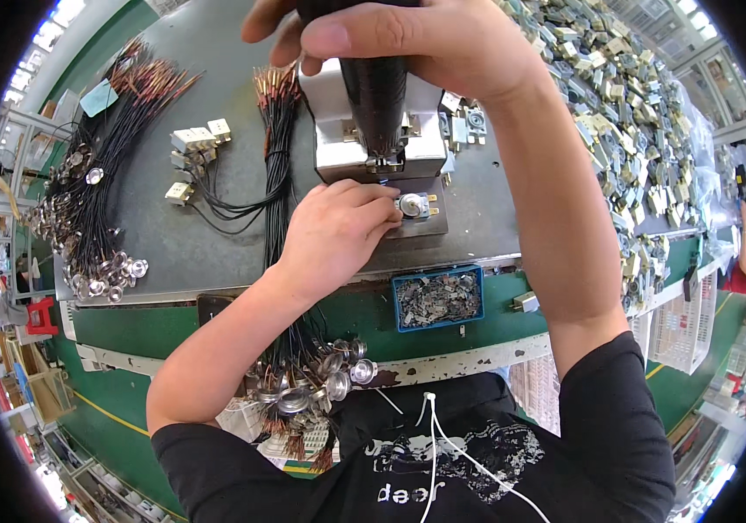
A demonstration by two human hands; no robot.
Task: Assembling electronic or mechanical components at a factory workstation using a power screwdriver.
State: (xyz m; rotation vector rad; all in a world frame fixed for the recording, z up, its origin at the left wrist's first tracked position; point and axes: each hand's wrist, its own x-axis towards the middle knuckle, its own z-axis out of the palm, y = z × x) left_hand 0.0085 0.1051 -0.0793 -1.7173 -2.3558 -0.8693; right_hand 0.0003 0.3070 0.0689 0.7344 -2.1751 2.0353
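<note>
My left hand (338, 225) lies closed at the foot of a white-and-black bench press. Its fingertips pinch the left end of a small switch-like part (411, 206), which has a round metal face and brass tabs jutting right. That part sits on the press's dark base plate (430, 228), just below the press head. Above it, my right hand (443, 44) grips the top of the black press handle (375, 96), fingers bent round it. The white press body (338, 152) stands behind my left hand. What lies right under my left fingers is hidden.
Black wire bundles with copper ends (279, 157) run beside my left forearm. White connectors (194, 144) and another wire bundle (120, 113) lie farther left. A blue tray of small metal pieces (401, 324) sits at the near edge. Many switch parts (604, 96) are heaped at right.
</note>
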